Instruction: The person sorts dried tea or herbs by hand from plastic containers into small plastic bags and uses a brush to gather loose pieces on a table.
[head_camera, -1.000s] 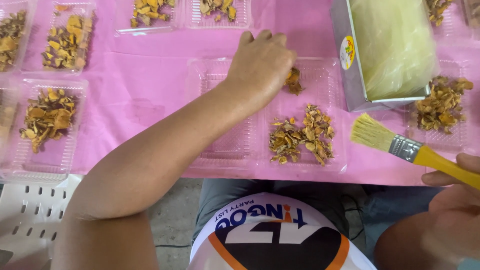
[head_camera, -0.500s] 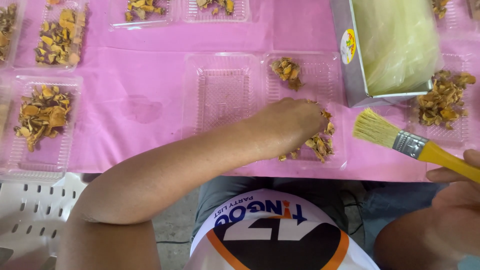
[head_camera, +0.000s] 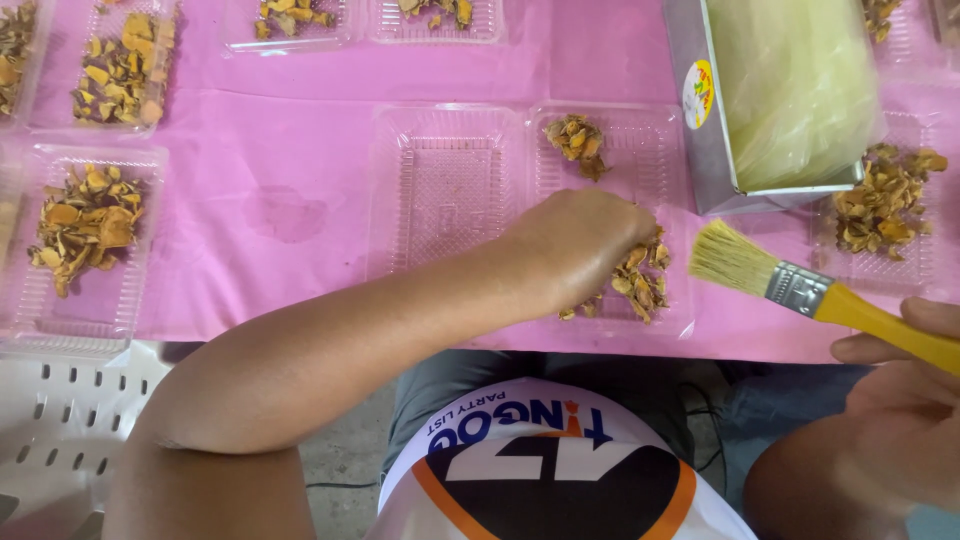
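Observation:
My left hand (head_camera: 575, 245) reaches across to a clear plastic tray (head_camera: 655, 135) and rests, fingers curled, on a pile of dried orange-brown pieces (head_camera: 640, 280) at its near end. Whether it grips any pieces is hidden. A smaller clump of pieces (head_camera: 577, 140) lies at the tray's far end. My right hand (head_camera: 895, 345) at the lower right holds a paintbrush (head_camera: 800, 285) by its yellow handle, its pale bristles pointing left toward the pile. An empty clear tray (head_camera: 445, 185) sits just left of the first.
A pink cloth (head_camera: 280, 200) covers the table. A metal box with pale yellow sheets (head_camera: 790, 90) stands at the upper right. Several clear trays with dried pieces lie around, such as the left tray (head_camera: 85, 240) and the right tray (head_camera: 885, 205). A white plastic chair (head_camera: 50, 430) is at the lower left.
My left hand left a small clump at the tray's far end and drew back onto the near pile. The brush stayed nearly still.

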